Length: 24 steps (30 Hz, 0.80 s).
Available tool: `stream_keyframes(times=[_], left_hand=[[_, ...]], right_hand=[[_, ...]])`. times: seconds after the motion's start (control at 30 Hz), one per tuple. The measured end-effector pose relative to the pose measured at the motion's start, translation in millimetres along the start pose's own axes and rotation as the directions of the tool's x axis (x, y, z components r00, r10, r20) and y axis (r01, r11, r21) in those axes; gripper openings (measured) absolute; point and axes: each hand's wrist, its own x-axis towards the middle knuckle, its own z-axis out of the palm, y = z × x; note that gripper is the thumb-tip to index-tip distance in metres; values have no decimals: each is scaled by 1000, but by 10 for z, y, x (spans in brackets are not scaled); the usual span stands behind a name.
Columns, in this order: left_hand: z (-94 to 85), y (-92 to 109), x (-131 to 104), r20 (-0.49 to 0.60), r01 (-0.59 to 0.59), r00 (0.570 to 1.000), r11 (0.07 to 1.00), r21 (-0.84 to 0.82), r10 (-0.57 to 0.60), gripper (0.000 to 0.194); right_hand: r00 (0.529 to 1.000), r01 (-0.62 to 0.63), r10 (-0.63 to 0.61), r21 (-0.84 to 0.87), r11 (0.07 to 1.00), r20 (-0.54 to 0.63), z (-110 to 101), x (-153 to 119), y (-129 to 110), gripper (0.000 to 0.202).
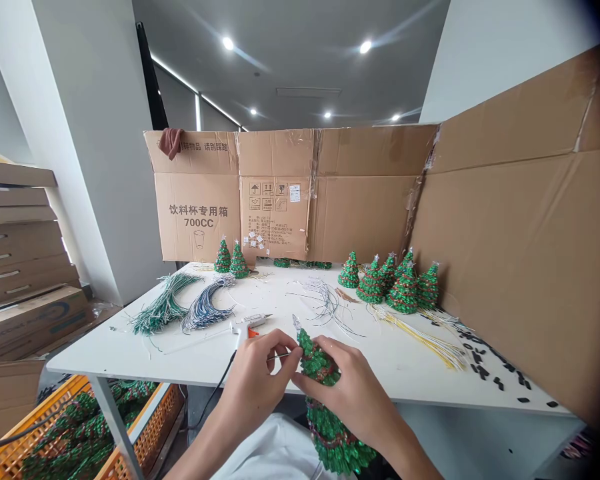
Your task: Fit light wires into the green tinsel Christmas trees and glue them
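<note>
Hiding partly behind the right hand (349,385), the green tree (330,427).

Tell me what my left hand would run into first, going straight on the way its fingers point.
Your left hand would likely meet the upper part of the green tree in your right hand; whether it already touches is unclear.

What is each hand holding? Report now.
Left hand: fingers closed, pinching a thin strand.
Right hand: closed around the upper part of a green tinsel tree.
</note>
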Motion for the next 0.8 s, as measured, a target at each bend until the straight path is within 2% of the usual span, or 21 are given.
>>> stream_keyframes(times=[0.2, 0.53, 0.8], left_hand=[[-10, 3, -5, -4, 31, 999, 999, -32, -32, 24], [-12, 28, -7, 7, 45, 999, 997, -65, -45, 27], [-19, 14, -6, 3, 33, 999, 997, -76, -32, 28]], right_hand=[[1000, 4, -4, -3, 1000, 0, -63, 27, 16, 31], [1000, -8, 7, 41, 999, 21, -34, 4, -13, 30], [1000, -12, 12, 8, 1000, -3, -51, 12, 15, 31]])
